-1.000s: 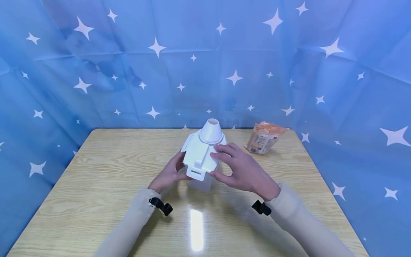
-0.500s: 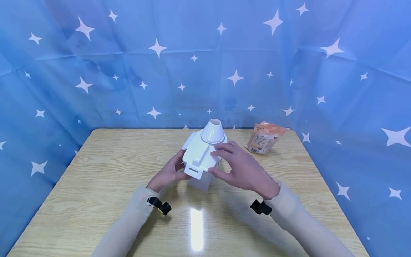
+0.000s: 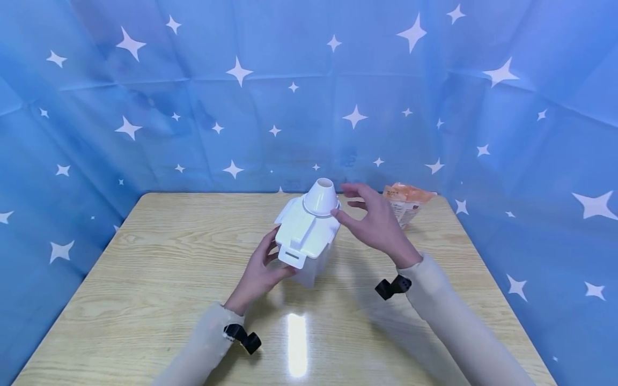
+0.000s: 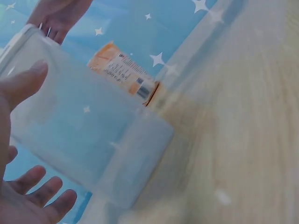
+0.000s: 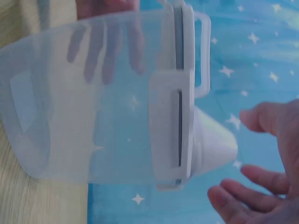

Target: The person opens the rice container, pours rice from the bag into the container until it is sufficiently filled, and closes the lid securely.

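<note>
A translucent plastic storage container [image 3: 309, 272] with a white lid [image 3: 311, 236] is on the wooden table. A white cone-shaped spout [image 3: 321, 199] with an open top rises from the lid's far end. My left hand [image 3: 257, 276] holds the container's left side, its thumb toward the front; those fingers show through the clear wall [image 5: 112, 116] in the right wrist view. Beside the spout is my right hand [image 3: 379, 222], thumb and fingers spread and grasping nothing. The right wrist view shows a gap between this hand and the spout [image 5: 217, 144].
An orange and white packet [image 3: 407, 199] stands at the back right of the table [image 3: 193, 252], partly behind my right hand. Blue star-patterned cloth [image 3: 270, 107] hangs behind the table and along its sides.
My right hand has left the lid and moved up and back beside the spout, covering part of the packet. My left hand has shifted slightly toward the container's front, still holding it.
</note>
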Motion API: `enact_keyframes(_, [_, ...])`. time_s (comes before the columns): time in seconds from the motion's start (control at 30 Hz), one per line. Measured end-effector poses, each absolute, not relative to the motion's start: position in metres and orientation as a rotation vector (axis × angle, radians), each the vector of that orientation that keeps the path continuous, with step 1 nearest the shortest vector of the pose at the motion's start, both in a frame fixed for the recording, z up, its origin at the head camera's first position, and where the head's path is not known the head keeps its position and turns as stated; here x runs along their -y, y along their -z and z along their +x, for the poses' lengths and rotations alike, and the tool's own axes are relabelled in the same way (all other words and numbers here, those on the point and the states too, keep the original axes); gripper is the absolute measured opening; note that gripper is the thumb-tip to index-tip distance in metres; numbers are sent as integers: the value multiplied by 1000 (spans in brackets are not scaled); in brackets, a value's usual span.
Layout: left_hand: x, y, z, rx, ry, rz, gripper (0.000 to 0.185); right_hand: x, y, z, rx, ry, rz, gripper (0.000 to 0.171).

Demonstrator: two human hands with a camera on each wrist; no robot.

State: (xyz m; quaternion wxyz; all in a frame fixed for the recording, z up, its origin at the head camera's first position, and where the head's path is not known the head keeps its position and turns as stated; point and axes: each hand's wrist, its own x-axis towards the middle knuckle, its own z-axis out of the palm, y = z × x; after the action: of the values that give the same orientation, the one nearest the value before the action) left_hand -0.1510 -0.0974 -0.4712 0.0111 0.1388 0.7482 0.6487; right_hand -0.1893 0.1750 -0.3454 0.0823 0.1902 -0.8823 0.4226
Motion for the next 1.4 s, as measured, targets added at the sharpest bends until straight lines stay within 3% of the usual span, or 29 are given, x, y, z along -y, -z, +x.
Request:
enact_keyframes(0.17, [92,474,-143,-2369,-2041,381,87,-171,347,-206,2685,-1338,567,67])
enact_keyframes(0.33, [86,476,-141,-2428,-2039,375,74,-168,351,-217,2656,-1395,600,61])
enact_keyframes(0.57, [86,476,-143,-2417,-2025,355,71,-168,354,-219,2635,-1401,606,56])
enact_keyframes(0.93, [104,474,-164,-2177,-2009,332,72,-168,355,-203,2575,-1273,545,50])
enact_keyframes(1.4, [123,468,-202,-2081,-1830,624,71,-161,356,-175,2519,-1061,383,47])
